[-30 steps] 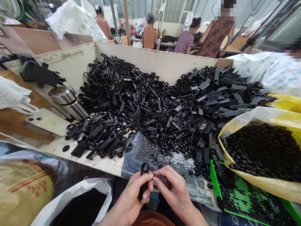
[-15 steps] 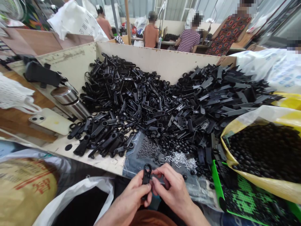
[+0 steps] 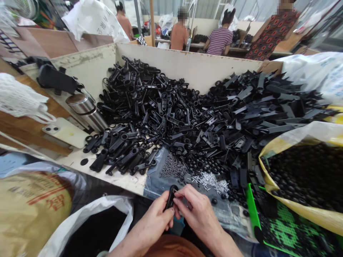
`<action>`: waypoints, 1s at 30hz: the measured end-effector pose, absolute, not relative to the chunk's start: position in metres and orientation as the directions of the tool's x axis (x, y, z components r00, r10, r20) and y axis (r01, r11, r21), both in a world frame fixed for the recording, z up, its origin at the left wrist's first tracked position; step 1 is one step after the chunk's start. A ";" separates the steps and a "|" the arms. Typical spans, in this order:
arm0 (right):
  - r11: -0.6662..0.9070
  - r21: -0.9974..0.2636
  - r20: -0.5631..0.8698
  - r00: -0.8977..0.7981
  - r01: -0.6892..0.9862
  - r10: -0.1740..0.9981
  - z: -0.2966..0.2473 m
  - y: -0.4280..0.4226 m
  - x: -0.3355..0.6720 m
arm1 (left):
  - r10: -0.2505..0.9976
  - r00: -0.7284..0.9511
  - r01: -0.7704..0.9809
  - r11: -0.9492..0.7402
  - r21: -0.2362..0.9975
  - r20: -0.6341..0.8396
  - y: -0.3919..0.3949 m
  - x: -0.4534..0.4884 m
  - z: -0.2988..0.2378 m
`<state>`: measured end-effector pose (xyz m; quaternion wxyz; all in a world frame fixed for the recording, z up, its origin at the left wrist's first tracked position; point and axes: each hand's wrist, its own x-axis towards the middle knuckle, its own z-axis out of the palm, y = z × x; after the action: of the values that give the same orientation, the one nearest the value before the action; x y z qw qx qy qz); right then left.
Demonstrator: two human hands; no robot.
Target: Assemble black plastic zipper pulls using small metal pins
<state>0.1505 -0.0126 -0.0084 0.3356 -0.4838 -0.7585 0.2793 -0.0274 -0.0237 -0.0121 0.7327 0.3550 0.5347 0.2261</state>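
At six o'clock, below the surface (image 3: 125, 182) edge, left hand (image 3: 150, 228) and right hand (image 3: 199, 214) both pinch a black plastic piece (image 3: 170, 196), grips narrow. A fingertip slip could drop it into the white bag (image 3: 118, 207) at seven o'clock.

A black plastic piece (image 3: 170, 196) at the near edge of the off-white worktable (image 3: 193, 67), black heaped parts (image 3: 187, 114) across it, silver pins (image 3: 211, 180) and grey screws (image 3: 173, 167) near the front, a yellow bag (image 3: 278, 144) and green crate (image 3: 250, 203) at the right edge, and a pale yellow phone (image 3: 66, 132) at the left edge.
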 end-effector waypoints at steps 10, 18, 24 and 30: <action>0.386 -0.772 0.242 -0.328 0.505 0.913 -0.007 -0.022 0.146 | 0.735 0.343 0.058 0.605 0.794 -0.585 -0.023 -0.029 -0.009; 0.464 -0.638 0.190 -0.459 0.615 0.868 -0.009 -0.022 0.150 | 0.867 0.260 0.214 0.377 0.901 -0.425 -0.022 -0.032 -0.025; 0.450 -0.594 0.100 -0.494 0.667 0.864 -0.004 -0.023 0.149 | 0.899 0.217 0.339 0.296 0.893 -0.380 -0.020 -0.037 -0.027; 0.349 -0.631 0.072 -0.396 0.693 0.916 0.002 -0.028 0.169 | 0.863 0.261 0.262 0.368 0.892 -0.432 -0.018 -0.039 -0.034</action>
<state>0.1685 -0.0279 0.0022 0.2127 -0.5068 -0.7934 0.2616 -0.0390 -0.0177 -0.0339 0.6121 0.5057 0.5561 0.2458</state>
